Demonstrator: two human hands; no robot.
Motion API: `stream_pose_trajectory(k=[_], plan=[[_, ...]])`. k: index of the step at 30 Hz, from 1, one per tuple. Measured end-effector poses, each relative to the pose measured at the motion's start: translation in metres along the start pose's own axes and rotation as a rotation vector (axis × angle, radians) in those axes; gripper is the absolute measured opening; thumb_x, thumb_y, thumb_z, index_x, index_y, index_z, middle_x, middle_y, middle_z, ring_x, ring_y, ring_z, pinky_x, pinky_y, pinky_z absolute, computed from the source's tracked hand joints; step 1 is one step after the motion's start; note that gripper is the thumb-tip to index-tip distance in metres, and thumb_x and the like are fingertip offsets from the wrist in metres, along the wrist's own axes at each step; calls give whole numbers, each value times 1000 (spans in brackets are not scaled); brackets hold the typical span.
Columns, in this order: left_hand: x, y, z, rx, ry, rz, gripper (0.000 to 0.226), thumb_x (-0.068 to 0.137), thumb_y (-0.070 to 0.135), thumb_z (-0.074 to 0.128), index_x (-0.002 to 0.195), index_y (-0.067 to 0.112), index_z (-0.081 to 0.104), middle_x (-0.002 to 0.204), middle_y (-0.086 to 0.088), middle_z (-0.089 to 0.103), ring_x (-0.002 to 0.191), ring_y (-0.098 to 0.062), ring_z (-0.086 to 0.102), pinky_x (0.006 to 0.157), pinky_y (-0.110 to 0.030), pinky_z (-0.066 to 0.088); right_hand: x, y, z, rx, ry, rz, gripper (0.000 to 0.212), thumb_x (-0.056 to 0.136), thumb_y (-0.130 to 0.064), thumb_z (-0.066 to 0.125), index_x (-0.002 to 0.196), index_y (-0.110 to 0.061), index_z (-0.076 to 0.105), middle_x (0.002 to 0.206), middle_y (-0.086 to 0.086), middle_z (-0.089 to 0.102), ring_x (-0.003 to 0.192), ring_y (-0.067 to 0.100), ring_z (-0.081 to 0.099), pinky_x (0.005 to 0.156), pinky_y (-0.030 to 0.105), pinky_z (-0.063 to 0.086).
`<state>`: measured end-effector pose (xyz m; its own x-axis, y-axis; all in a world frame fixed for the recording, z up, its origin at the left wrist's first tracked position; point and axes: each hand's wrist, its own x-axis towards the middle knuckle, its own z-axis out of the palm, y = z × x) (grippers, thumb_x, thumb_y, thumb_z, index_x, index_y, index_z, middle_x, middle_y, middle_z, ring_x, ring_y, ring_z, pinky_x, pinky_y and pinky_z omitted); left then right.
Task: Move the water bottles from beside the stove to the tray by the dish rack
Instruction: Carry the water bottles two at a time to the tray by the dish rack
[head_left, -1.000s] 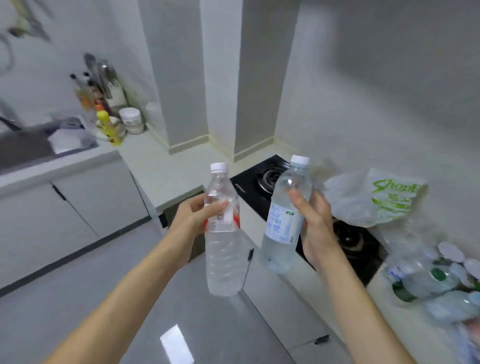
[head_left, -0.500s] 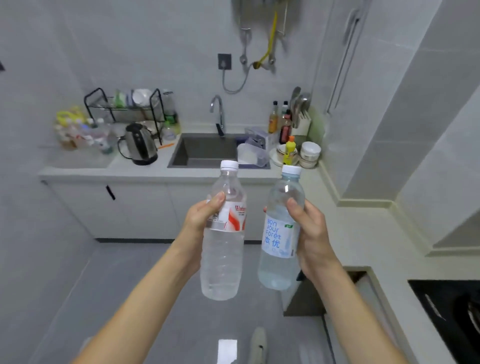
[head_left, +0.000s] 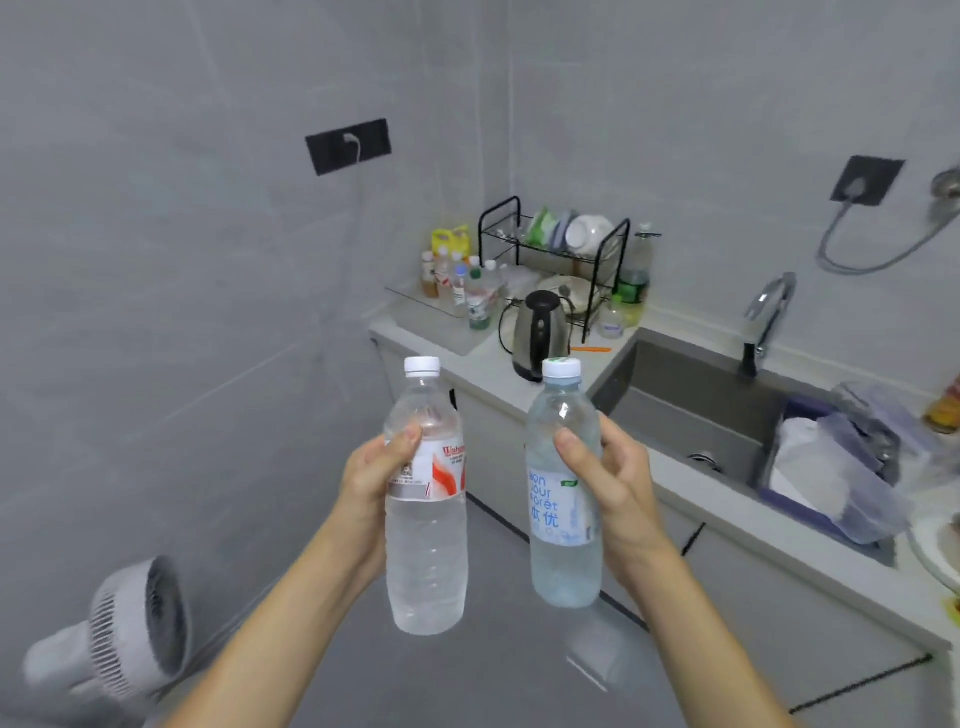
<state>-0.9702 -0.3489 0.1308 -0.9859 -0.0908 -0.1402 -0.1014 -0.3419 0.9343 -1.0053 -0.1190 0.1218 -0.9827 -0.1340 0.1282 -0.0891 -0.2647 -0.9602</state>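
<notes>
Two clear, white-capped water bottles, red-labelled (head_left: 426, 499) and blue-labelled (head_left: 563, 488), held upright, side by side.

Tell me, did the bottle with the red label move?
Yes. The red-label bottle, in the left hand, has come away from the stove and now faces the dish rack.

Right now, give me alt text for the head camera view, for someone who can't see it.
Two bare hands each hold an upright capped water bottle over the floor: the left hand a red-labelled bottle, the right hand a blue-labelled bottle. Ahead, a counter carries a kettle, a dish rack, a tray of bottles and a sink.
</notes>
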Motion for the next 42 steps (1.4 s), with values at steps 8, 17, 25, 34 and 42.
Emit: stream_pose_trajectory(k=[8,17,25,34,42], plan=[[139,31,-98,-38,235,58,76,59,57,91,104,1,69,85,-22,68,66,-32,66,62,-38,56,174,63,78,-40,-184,103,54,77,-46,77,111,-5,70,110,30,69,93,27,71,81,36,59],[344,99,-159,221,314,149,32,87,23,81,110,2,72,96,-18,79,80,-27,77,66,-26,59,375,98,142,-117,-43,81,45,85,-38,74,125,-16,70,113,6,80,105,22,76,87,32,62],[521,124,-184,606,322,217,44,68,35,98,96,17,70,81,5,78,64,-8,71,63,-30,59,533,153,148,-210,72,83,34,88,-23,82,118,-16,68,109,-1,79,103,16,75,82,28,59],[706,129,-196,871,393,171,67,53,71,83,103,30,65,98,12,74,90,-10,73,81,-43,61,705,221,143,-383,106,68,37,84,-27,88,114,-28,66,104,-12,77,98,7,74,85,34,60],[832,108,-213,990,248,98,64,65,56,90,114,26,63,111,8,71,104,-19,68,90,-41,56,781,284,160,-620,119,90,57,77,-43,90,120,-27,56,115,-17,60,101,14,68,85,36,58]])
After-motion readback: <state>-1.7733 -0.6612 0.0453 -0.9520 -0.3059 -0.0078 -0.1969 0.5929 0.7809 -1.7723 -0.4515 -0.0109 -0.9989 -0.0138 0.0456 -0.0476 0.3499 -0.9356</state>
